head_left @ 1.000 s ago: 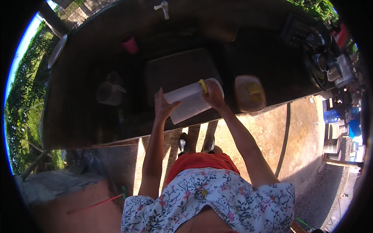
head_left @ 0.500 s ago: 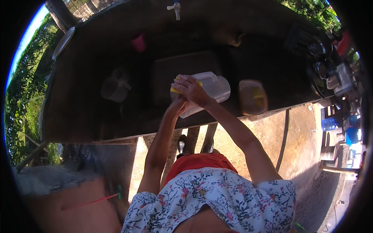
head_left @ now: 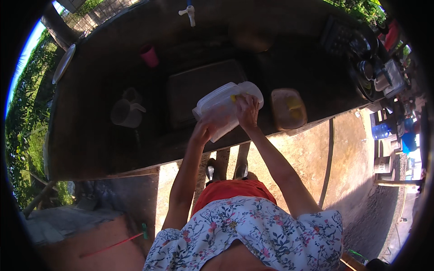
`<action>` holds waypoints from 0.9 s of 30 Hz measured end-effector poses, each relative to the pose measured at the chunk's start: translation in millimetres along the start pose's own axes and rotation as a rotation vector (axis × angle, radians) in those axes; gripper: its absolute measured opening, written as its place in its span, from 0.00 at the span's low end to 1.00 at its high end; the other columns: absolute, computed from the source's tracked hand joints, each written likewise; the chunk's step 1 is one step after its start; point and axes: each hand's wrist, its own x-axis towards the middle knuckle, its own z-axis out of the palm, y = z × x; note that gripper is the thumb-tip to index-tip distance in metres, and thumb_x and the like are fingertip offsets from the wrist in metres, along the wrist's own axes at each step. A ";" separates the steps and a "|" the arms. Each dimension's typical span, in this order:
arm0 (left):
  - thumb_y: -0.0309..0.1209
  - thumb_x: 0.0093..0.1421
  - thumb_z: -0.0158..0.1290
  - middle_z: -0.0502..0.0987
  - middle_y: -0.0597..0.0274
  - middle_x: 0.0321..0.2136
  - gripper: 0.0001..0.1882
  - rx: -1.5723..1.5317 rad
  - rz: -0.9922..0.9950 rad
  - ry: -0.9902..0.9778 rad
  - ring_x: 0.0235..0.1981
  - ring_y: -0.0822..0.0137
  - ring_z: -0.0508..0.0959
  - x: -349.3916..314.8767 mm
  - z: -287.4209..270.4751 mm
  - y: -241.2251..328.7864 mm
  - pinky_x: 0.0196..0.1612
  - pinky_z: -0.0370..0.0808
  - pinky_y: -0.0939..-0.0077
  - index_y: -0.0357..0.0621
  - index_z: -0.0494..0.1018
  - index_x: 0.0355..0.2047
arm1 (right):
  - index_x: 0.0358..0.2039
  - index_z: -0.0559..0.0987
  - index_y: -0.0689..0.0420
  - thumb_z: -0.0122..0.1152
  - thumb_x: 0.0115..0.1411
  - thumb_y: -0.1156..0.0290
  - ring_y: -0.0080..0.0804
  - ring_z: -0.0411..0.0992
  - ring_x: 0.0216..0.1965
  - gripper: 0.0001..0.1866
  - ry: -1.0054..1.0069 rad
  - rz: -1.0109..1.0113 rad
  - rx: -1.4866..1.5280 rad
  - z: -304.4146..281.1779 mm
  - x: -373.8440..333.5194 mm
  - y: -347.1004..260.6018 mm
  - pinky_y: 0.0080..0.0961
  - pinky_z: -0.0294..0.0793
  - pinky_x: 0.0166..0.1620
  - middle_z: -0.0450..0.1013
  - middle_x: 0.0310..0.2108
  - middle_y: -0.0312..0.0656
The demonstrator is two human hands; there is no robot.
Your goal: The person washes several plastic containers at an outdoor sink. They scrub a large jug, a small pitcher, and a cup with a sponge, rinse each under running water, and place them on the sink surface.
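Note:
A translucent plastic container is tilted over the front edge of the dark counter. At its lower left end, my left hand grips it, with the fingers partly hidden by the wall. My right hand presses a yellow sponge against the container's right end; only a bit of the sponge shows beside the fingers. Just right of that hand, a rectangular plastic tub stands on the counter with a yellow piece inside.
A clear plastic jug and a pink cup stand at the left. Behind the container is a rectangular tray or basin, in shadow. A white tap hangs at the back. Stacked dishes crowd the right end.
My right hand has moved with the sponge from the container's left end to its right end. My left hand now shows apart from it, at the lower left. The view has shifted slightly.

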 end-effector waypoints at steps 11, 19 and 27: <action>0.21 0.47 0.50 0.69 0.55 0.48 0.28 0.330 -0.089 0.091 0.49 0.62 0.70 -16.2 -16.7 13.1 0.53 0.68 0.71 0.36 0.62 0.52 | 0.34 0.78 0.58 0.55 0.54 0.74 0.43 0.69 0.36 0.07 0.184 0.277 0.166 -11.8 9.6 63.1 0.34 0.68 0.39 0.70 0.31 0.44; 0.22 0.51 0.55 0.72 0.61 0.43 0.20 0.852 -0.049 0.149 0.44 0.71 0.70 -25.3 -52.0 -14.1 0.48 0.68 0.76 0.36 0.68 0.46 | 0.44 0.75 0.63 0.48 0.56 0.72 0.44 0.66 0.48 0.16 -0.546 -0.308 0.166 45.0 17.1 44.1 0.35 0.62 0.53 0.71 0.45 0.47; 0.22 0.53 0.52 0.76 0.61 0.39 0.13 1.273 0.186 0.054 0.42 0.65 0.74 -42.5 -91.6 -35.6 0.48 0.68 0.72 0.39 0.73 0.41 | 0.46 0.72 0.63 0.51 0.55 0.70 0.44 0.57 0.58 0.18 -0.640 -0.104 -0.105 2.8 22.0 -29.3 0.40 0.52 0.62 0.66 0.50 0.49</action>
